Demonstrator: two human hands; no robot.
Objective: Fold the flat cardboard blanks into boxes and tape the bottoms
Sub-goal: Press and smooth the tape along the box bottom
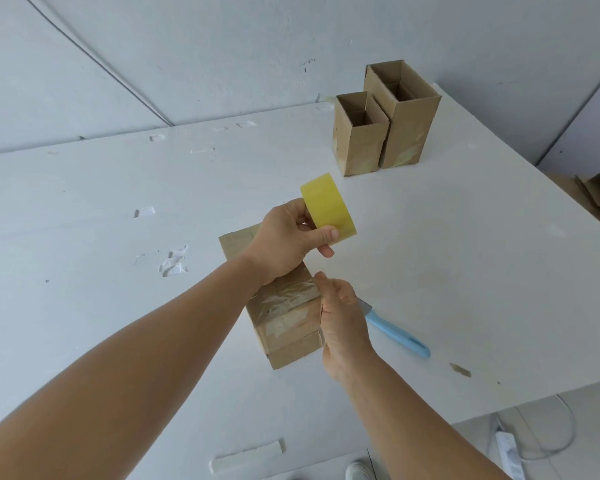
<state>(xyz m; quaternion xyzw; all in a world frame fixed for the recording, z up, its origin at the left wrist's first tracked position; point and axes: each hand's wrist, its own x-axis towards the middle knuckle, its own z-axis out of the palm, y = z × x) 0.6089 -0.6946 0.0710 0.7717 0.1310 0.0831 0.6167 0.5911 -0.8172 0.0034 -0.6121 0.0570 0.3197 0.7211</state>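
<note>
Where the left forearm crosses the frame, it hides the middle of the cardboard box (288,320) lying on its side on the white table (430,271); only the far end and the taped near end show. The box's long axis runs from the near right to the far left, with the taped bottom flaps towards the camera. Clear glossy tape wrinkles across the brown matte cardboard. The left hand (288,244) holds a yellow tape roll (328,209) above the box, thumb and fingers curled round its rim. The right hand (342,317) rests against the box's right edge, fingers partly curled; whether it pinches a tape end cannot be told. A blue-handled knife (399,336) lies just beside that hand, blade hidden. Two upright open boxes (385,129) stand touching at the far right.
</note>
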